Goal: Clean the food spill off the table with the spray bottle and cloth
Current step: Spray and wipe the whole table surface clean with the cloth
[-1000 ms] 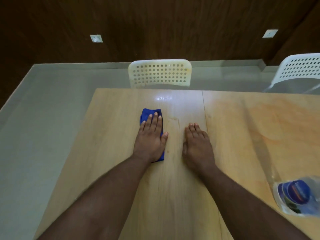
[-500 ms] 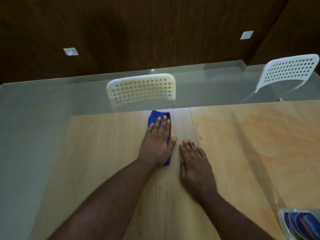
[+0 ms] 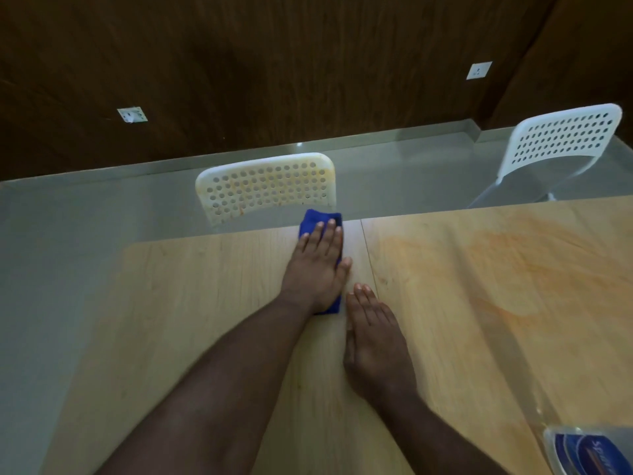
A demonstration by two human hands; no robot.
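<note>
I am counting two hands on the table (image 3: 205, 303): the left hand (image 3: 317, 265) and the right hand (image 3: 373, 341); I am seeing one blue cloth (image 3: 317, 219) at the far edge; one spray bottle (image 3: 589, 452) at the near right corner; two white perforated chairs (image 3: 265, 186) (image 3: 561, 138) beyond the far edge; two wall sockets (image 3: 132, 114) (image 3: 479, 70); one orange stain (image 3: 513, 265) toward the right edge.

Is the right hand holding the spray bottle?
No, the right hand lies flat and bare on the table, while the bottle stands apart at the lower right corner.
</note>
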